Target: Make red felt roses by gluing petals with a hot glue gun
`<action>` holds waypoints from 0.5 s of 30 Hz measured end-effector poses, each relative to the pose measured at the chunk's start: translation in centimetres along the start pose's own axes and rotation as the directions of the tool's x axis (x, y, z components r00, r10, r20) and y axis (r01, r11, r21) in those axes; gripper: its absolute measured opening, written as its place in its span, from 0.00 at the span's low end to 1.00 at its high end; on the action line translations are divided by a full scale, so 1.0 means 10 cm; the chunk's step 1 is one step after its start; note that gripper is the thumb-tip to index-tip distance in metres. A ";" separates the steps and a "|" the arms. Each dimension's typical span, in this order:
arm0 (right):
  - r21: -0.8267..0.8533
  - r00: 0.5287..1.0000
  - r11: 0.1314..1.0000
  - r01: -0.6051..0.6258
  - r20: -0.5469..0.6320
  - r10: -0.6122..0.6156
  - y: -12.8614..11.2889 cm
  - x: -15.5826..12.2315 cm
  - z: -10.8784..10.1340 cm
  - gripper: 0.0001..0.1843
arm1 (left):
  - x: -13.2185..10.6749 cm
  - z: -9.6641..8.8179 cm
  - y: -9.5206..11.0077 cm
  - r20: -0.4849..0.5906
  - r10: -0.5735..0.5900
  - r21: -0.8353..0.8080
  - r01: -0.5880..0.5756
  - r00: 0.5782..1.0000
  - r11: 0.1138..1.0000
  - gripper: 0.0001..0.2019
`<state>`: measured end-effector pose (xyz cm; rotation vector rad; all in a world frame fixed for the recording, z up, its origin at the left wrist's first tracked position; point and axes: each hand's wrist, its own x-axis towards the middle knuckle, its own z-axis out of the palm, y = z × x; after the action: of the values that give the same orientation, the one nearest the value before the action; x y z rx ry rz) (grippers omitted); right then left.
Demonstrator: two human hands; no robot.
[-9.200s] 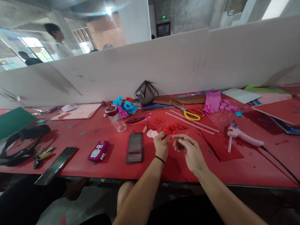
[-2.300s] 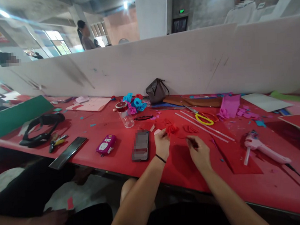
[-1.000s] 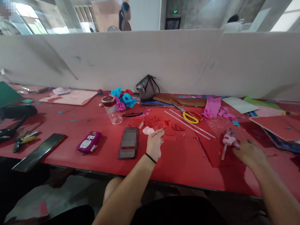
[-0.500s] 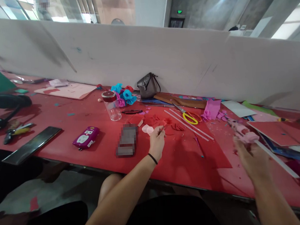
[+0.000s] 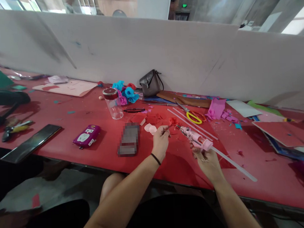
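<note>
My right hand (image 5: pixel 208 163) is wrapped round a pink hot glue gun (image 5: pixel 203 142), with a long translucent glue stick (image 5: pixel 233 165) coming out of its back end. The gun's nozzle points left, close to a small red paper flower (image 5: pixel 172 121). My left hand (image 5: pixel 161 140) pinches that flower at its lower end, just left of the nozzle. Whether nozzle and flower touch, I cannot tell. Two pale pink paper petals (image 5: pixel 150 128) lie beside my left hand. Red paper scraps (image 5: pixel 154 119) are spread behind it.
Yellow-handled scissors (image 5: pixel 193 117) and two loose glue sticks (image 5: pixel 195 125) lie behind the gun. A phone (image 5: pixel 129 139), a purple case (image 5: pixel 87 136) and a clear jar (image 5: pixel 114 107) stand to the left. A dark bag (image 5: pixel 150 84) leans against the partition (image 5: pixel 107 48).
My right hand has brought the glue gun leftward from the table's right side to the red flower. My left hand has stayed almost in place, still pinching.
</note>
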<state>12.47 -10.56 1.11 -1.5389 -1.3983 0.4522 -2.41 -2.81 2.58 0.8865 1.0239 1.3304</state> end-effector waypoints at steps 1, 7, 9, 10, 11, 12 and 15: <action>0.007 1.000 1.000 0.002 -0.003 -0.002 0.00 0.01 0.01 0.27 | 0.00 0.00 0.00 0.001 -0.002 0.001 0.002 1.000 1.000 0.07; -0.076 1.000 0.997 0.012 0.013 -0.011 0.03 0.06 0.06 0.26 | -0.01 0.02 0.00 0.027 -0.016 0.059 0.014 1.000 0.998 0.07; -0.142 1.000 0.990 0.002 0.017 0.001 0.08 0.07 0.08 0.27 | -0.02 0.02 -0.01 0.032 -0.025 0.075 0.023 0.999 0.997 0.08; -0.166 1.000 0.986 -0.001 0.016 0.003 0.10 0.07 0.09 0.28 | -0.02 0.02 -0.01 0.035 -0.027 0.079 0.024 0.999 0.997 0.08; -0.178 1.000 0.984 0.000 0.014 0.002 0.12 0.07 0.09 0.29 | -0.02 0.02 -0.01 0.037 -0.029 0.080 0.026 0.999 0.996 0.08; -0.180 1.000 0.984 0.004 0.006 -0.003 0.14 0.07 0.10 0.29 | -0.02 0.02 -0.01 0.037 -0.031 0.080 0.028 0.999 0.996 0.08; -0.159 0.999 0.987 0.017 -0.037 -0.023 0.15 0.06 0.12 0.26 | -0.02 0.02 -0.01 0.035 -0.030 0.080 0.027 0.999 0.996 0.08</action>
<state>12.55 -9.36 -0.52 -1.6504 -1.4467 0.3030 -2.15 -3.05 2.56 0.9492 1.0640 1.2523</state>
